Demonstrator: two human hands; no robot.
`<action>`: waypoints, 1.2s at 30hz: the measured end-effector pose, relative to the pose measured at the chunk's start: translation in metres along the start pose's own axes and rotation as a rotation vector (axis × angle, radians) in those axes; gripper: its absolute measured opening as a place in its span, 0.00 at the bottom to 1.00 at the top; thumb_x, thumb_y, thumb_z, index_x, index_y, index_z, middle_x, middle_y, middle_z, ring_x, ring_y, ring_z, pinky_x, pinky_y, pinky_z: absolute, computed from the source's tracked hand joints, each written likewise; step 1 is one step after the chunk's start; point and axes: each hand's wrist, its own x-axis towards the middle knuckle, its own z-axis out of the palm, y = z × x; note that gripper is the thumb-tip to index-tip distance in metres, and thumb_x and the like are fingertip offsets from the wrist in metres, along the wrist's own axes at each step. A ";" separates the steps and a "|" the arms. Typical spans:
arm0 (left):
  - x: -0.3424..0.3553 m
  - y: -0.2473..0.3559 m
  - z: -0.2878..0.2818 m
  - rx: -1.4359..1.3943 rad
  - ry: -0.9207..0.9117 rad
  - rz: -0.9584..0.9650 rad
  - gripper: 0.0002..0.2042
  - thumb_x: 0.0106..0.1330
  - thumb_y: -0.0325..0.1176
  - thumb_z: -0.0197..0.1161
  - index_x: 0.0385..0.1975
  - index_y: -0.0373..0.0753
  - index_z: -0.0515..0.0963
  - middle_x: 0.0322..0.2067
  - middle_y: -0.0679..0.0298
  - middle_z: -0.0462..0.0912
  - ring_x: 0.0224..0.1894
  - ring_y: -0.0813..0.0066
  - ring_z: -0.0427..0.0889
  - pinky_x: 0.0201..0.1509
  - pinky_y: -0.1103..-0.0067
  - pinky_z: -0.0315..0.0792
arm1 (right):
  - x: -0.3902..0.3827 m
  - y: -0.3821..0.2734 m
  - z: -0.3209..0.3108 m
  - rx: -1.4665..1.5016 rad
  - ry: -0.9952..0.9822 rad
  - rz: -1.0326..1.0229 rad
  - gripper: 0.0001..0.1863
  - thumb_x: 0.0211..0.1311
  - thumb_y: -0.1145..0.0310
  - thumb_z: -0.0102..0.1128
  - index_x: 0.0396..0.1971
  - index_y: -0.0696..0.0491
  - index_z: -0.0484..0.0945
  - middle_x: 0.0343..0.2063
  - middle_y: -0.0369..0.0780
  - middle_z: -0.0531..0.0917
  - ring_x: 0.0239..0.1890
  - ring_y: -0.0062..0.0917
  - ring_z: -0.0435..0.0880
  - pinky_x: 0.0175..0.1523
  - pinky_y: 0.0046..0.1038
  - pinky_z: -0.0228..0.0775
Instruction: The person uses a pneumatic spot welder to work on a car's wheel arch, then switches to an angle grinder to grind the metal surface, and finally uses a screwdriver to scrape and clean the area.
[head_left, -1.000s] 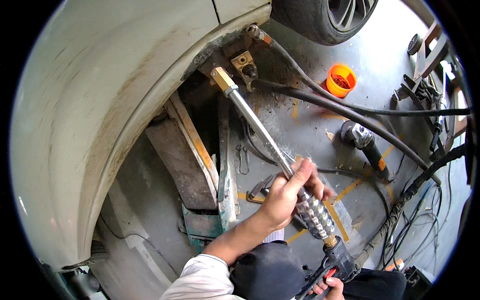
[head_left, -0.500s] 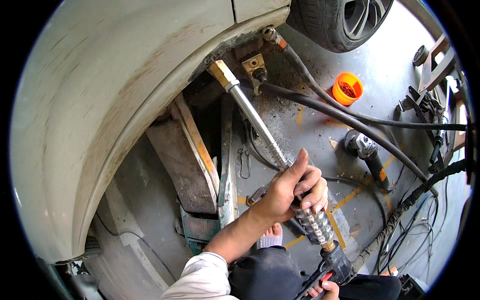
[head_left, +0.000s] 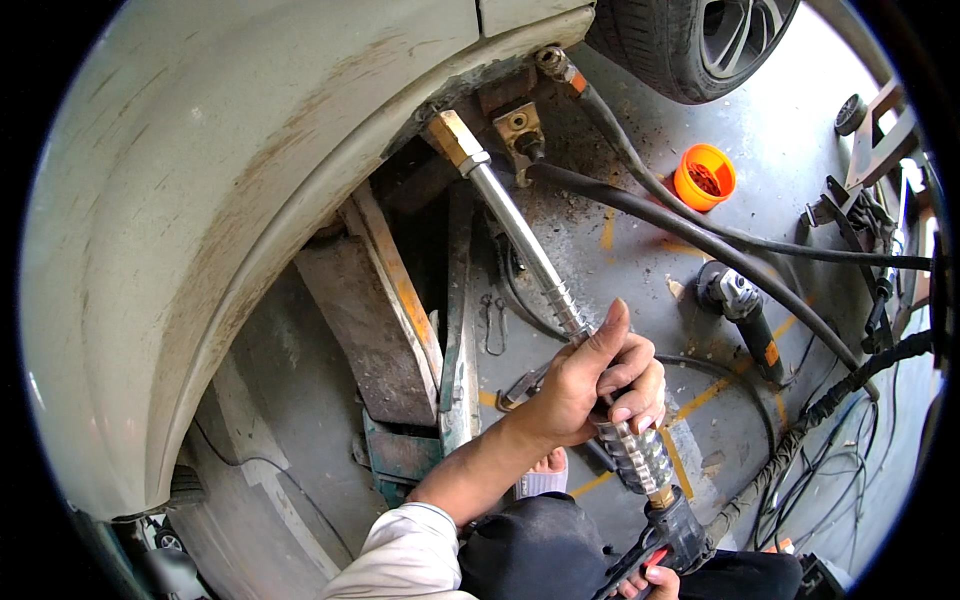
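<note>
A slide hammer dent puller slants from upper left to lower right, its silver shaft ending in a brass-coloured tip. That tip meets the lower edge of a dirty, light-coloured car panel. My left hand is closed around the shaft, thumb pointing up along it, just above a ribbed metal section. Below that section is a black pistol-type handle with a red trigger. My right hand, partly cut off by the lower edge, grips this handle. A thick wrapped cable runs from it.
A brass-coloured clamp and a second cable end sit by the sill. An angle grinder and an orange cup stand on the floor. A worn metal stand is under the car, with a wheel beyond.
The view has shifted slightly, so the car, floor items and dent puller appear a little farther right. Both hands keep the same grip.
</note>
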 end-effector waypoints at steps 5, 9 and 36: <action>0.001 -0.001 0.000 -0.031 -0.055 0.012 0.30 0.71 0.62 0.33 0.10 0.47 0.55 0.09 0.66 0.63 0.16 0.73 0.68 0.31 0.77 0.67 | -0.004 -0.004 0.005 -0.001 -0.058 -0.003 0.08 0.50 0.65 0.64 0.31 0.43 0.76 0.16 0.31 0.70 0.22 0.22 0.69 0.34 0.29 0.65; 0.003 0.000 0.004 -0.047 -0.080 0.025 0.30 0.71 0.62 0.33 0.10 0.47 0.55 0.09 0.67 0.63 0.16 0.73 0.68 0.30 0.77 0.67 | -0.006 -0.005 0.009 -0.004 -0.132 0.022 0.08 0.49 0.65 0.65 0.28 0.45 0.75 0.16 0.30 0.70 0.22 0.21 0.68 0.34 0.29 0.65; -0.012 -0.019 0.017 0.170 0.291 0.345 0.10 0.68 0.36 0.59 0.30 0.42 0.66 0.18 0.70 0.70 0.22 0.81 0.74 0.29 0.78 0.70 | -0.010 0.001 0.003 -0.006 -0.135 0.027 0.11 0.52 0.63 0.64 0.32 0.48 0.73 0.16 0.31 0.69 0.24 0.24 0.69 0.39 0.35 0.70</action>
